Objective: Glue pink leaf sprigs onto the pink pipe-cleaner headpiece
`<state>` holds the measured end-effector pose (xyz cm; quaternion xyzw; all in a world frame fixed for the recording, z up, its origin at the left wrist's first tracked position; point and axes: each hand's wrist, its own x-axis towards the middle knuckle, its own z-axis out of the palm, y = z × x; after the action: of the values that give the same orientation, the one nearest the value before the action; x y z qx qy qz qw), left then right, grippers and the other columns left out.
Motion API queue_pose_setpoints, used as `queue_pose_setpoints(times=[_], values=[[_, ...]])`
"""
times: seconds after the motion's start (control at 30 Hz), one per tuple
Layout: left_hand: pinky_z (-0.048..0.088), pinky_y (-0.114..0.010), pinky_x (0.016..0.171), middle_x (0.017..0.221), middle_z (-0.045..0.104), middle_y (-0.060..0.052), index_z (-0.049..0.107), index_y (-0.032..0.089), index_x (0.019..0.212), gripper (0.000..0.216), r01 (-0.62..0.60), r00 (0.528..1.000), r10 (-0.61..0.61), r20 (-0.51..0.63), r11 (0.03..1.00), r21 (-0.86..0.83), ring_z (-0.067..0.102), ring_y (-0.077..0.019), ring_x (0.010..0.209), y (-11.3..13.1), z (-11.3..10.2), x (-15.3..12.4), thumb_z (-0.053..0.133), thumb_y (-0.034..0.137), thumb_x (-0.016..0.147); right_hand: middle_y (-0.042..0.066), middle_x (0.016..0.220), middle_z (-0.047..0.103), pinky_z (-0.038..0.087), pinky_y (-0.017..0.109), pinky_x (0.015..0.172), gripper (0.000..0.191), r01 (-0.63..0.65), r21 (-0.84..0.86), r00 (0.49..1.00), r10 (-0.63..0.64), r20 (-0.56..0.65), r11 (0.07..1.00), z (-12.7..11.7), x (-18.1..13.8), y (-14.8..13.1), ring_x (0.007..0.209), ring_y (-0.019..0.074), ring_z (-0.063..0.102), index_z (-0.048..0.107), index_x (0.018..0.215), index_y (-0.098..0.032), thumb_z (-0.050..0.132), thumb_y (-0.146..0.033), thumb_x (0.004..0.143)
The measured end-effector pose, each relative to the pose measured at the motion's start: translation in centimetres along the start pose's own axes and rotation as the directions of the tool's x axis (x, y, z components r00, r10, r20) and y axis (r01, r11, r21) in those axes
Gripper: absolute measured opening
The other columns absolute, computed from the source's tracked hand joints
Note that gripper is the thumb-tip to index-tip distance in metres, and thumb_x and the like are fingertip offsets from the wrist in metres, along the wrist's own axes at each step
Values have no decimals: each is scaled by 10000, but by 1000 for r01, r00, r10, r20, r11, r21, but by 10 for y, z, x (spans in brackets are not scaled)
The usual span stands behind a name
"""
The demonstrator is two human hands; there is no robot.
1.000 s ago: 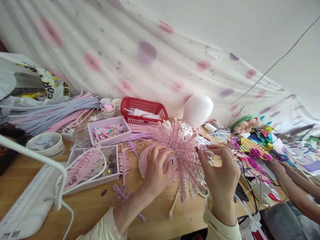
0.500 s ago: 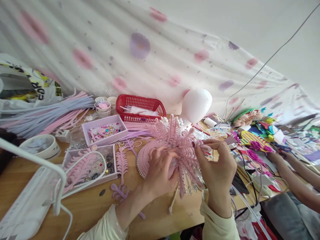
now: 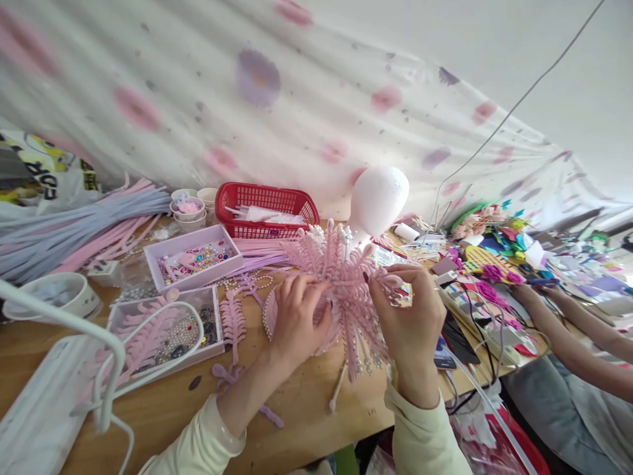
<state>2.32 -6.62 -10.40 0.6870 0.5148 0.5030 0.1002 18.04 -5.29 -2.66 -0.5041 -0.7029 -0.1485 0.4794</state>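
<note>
A pink pipe-cleaner ornament (image 3: pixel 333 270) with feathery fronds, white pearl strings and a round coiled part at its left lies on the wooden table. My left hand (image 3: pixel 299 313) is curled over the coiled part and holds it, thumb toward the fronds. At the ornament's right side, my right hand (image 3: pixel 413 307) pinches a looped pink pipe-cleaner frond (image 3: pixel 390 282) between thumb and fingers. Its exact point of attachment is hidden. Loose by my left forearm are a pink frond (image 3: pixel 232 323) and a purple pipe-cleaner piece (image 3: pixel 271 415).
Behind stand a red basket (image 3: pixel 267 231) and a white foam head (image 3: pixel 380 201). Bead trays (image 3: pixel 195 284), a white wire stand (image 3: pixel 106 389) and pipe-cleaner bundles (image 3: pixel 84 227) are at left. Cables and craft scraps crowd the right, where another person's arms (image 3: pixel 568 330) reach in.
The whole view has shifted, so the table's things appear farther left. Both hands keep their holds on the ornament, with only slight finger movement.
</note>
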Motion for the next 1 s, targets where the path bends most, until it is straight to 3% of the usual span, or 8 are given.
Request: queue_pose_setpoints(times=[0.23, 0.5, 0.7, 1.0], values=[[429, -438, 951, 1107, 584, -96, 657, 238, 1231, 387, -104, 990, 99, 102, 994, 45, 486, -262, 1066, -8, 3, 4, 492, 129, 898, 17, 841, 660, 475, 327, 706, 163, 0, -37, 999, 2, 49, 999, 1, -1, 0, 780, 196, 627, 563, 922, -236, 669, -353, 880], [424, -468, 969, 1161, 560, -101, 653, 285, 1270, 449, -130, 981, 116, 158, 988, 80, 474, -281, 1114, -11, 5, 4, 479, 113, 894, 43, 905, 665, 471, 338, 668, 318, -133, -50, 973, 140, 183, 990, 2, 0, 0, 781, 220, 627, 560, 1034, -224, 697, -401, 809], [440, -427, 959, 1123, 610, -102, 644, 189, 1173, 309, -81, 994, 77, 76, 996, 46, 515, -264, 1096, -12, 6, 1, 495, 153, 905, 38, 911, 656, 477, 331, 662, 337, -145, -73, 970, 156, 188, 987, 3, 0, 1, 778, 217, 633, 545, 1040, -224, 709, -362, 779], [452, -446, 914, 1162, 604, -117, 660, 205, 1199, 340, -133, 990, 129, 52, 986, 97, 505, -289, 1084, -15, 10, -1, 496, 152, 905, 22, 858, 637, 459, 316, 635, 295, -151, -99, 964, 169, 205, 984, 2, 3, -6, 720, 197, 602, 539, 1000, -227, 690, -351, 779]])
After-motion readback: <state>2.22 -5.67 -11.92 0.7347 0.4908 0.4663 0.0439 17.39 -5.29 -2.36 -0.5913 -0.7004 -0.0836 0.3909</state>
